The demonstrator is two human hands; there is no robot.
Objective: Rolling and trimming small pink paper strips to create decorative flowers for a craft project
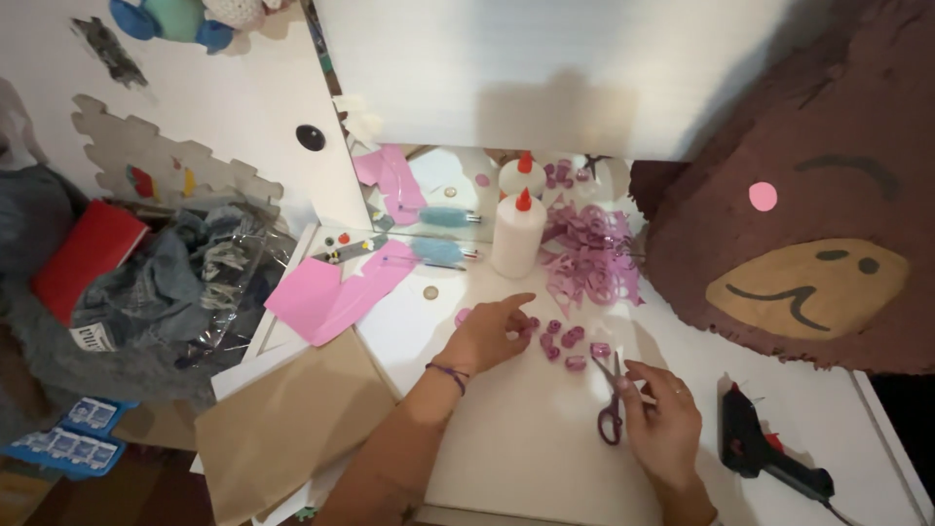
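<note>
My left hand [487, 334] rests on the white table [526, 438] with its index finger stretched toward several small purple paper rolls [565, 341]. It holds nothing. My right hand [664, 419] lies lower right, fingers on the purple-handled scissors [611, 404], which lie on the table with blades pointing up toward the rolls. A heap of curled purple paper strips [589, 255] sits behind the rolls, next to a white glue bottle with a red tip [517, 234].
A large brown fringed piñata with a bear face [808, 195] fills the right side. A black glue gun [765, 450] lies at lower right. Pink paper sheets [331, 292], brown cardboard [282, 429] and a pile of clothes [146, 292] lie on the left. A mirror [438, 190] stands behind.
</note>
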